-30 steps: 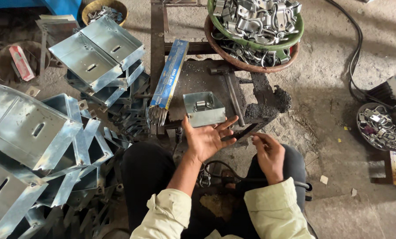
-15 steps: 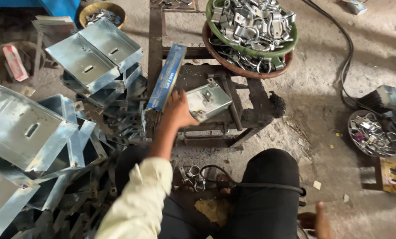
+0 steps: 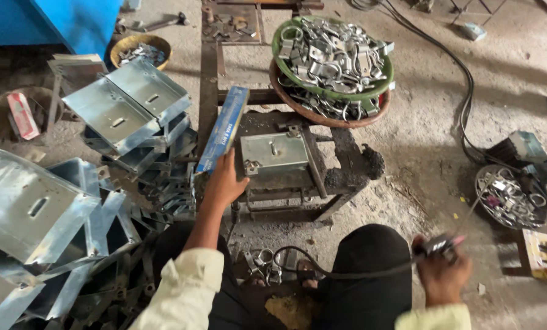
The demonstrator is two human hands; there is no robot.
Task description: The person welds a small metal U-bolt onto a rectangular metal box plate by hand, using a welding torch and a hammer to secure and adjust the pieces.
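Observation:
My left hand point(image 3: 223, 181) reaches forward and rests against the lower end of a long blue box point(image 3: 223, 129) leaning on the dark metal workstand point(image 3: 341, 165). A folded galvanized steel bracket point(image 3: 273, 152) lies on that stand just right of the hand. My right hand point(image 3: 443, 273) is low at my right side, closed around a dark handle with a black cable point(image 3: 341, 269) running from it across my knee.
Stacks of folded galvanized brackets point(image 3: 124, 110) fill the left side. A green basin of metal clamps point(image 3: 331, 55) sits in a brown basin behind the stand. A round tray of small clamps point(image 3: 509, 197) and a carton point(image 3: 545, 253) lie on the right floor. Loose rings point(image 3: 261, 266) lie by my feet.
My left hand went from open above my lap out to the blue box. My right hand dropped to my right side and took hold of the cabled handle.

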